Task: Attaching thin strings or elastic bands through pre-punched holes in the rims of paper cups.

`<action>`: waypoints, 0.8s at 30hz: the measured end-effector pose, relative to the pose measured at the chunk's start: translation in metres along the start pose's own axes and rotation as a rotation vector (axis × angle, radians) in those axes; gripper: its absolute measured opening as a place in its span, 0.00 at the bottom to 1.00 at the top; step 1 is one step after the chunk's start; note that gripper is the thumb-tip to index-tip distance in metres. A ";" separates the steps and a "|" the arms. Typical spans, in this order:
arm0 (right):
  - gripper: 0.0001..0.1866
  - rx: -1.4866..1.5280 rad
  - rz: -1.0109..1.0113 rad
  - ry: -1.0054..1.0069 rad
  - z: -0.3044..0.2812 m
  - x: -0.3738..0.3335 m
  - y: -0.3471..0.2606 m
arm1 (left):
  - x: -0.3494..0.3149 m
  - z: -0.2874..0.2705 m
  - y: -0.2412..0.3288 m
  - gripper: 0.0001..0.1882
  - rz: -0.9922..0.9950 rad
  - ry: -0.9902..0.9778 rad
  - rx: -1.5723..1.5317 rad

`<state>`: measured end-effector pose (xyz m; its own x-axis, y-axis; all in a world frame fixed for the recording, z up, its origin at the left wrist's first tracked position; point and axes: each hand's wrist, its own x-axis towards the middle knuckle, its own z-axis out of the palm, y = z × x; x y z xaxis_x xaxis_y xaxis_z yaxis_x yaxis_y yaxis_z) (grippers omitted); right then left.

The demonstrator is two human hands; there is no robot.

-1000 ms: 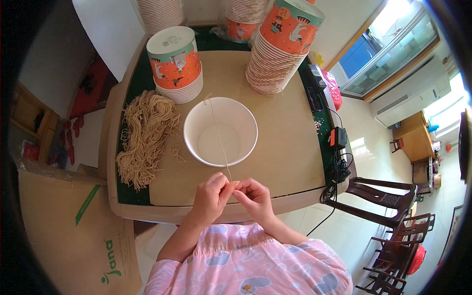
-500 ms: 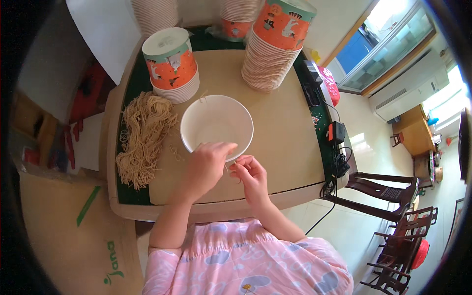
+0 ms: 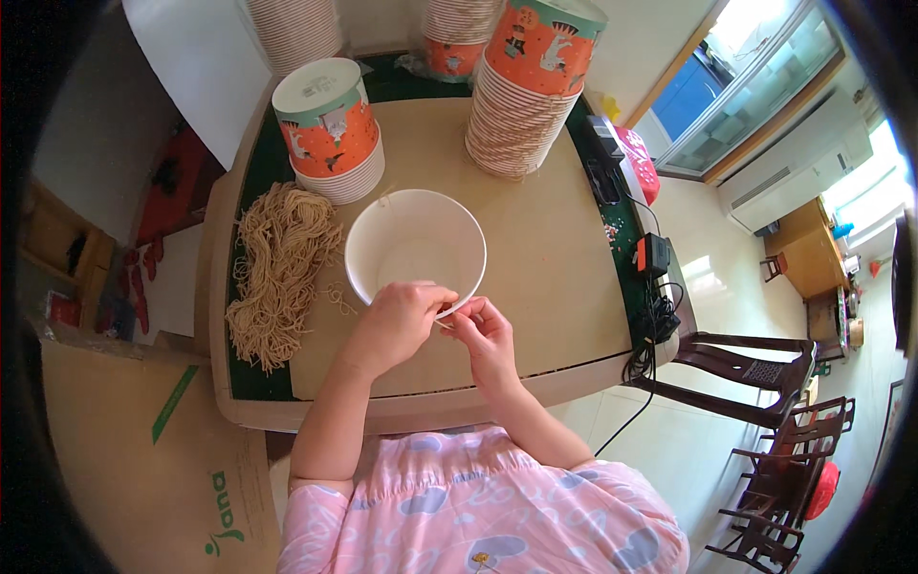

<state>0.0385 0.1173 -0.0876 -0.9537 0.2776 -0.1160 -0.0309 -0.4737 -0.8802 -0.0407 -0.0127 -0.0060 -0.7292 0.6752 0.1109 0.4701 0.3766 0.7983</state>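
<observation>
A white paper bucket (image 3: 413,239) stands with its mouth up in front of me, a bit of twine (image 3: 385,200) showing at its far rim. My left hand (image 3: 406,320) is closed on the bucket's near rim, fingertips over the edge. Right beside it my right hand (image 3: 486,342) pinches a thin beige string (image 3: 443,324) against the outside of the rim. The fingertips of both hands nearly meet there. How the string passes through the wall is hidden by my fingers. To the left lies a loose bundle of beige strings (image 3: 279,273).
Behind the bucket stand a short stack of orange printed paper buckets (image 3: 335,139) and a taller stack (image 3: 521,120) with strings hanging on it. A power strip (image 3: 604,163) and a black adapter (image 3: 653,256) with cables line the table's right edge. A cardboard box (image 3: 124,440) sits at lower left.
My right hand has moved up slightly, closer to the rim and my left hand. The string end that hung below its fingers shows less now.
</observation>
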 end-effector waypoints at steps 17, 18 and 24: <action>0.02 -0.061 0.026 -0.001 -0.001 0.003 -0.006 | 0.002 -0.002 0.000 0.06 -0.024 -0.020 0.040; 0.03 -0.091 0.053 -0.018 -0.002 0.003 -0.007 | 0.001 -0.003 0.000 0.05 -0.023 0.000 0.045; 0.07 -0.335 -0.301 0.051 -0.001 0.007 -0.032 | -0.006 -0.009 0.008 0.02 -0.050 0.135 -0.040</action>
<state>0.0327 0.1353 -0.0608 -0.9007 0.4066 0.1531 -0.1984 -0.0714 -0.9775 -0.0368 -0.0195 0.0045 -0.8128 0.5638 0.1465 0.4131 0.3805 0.8274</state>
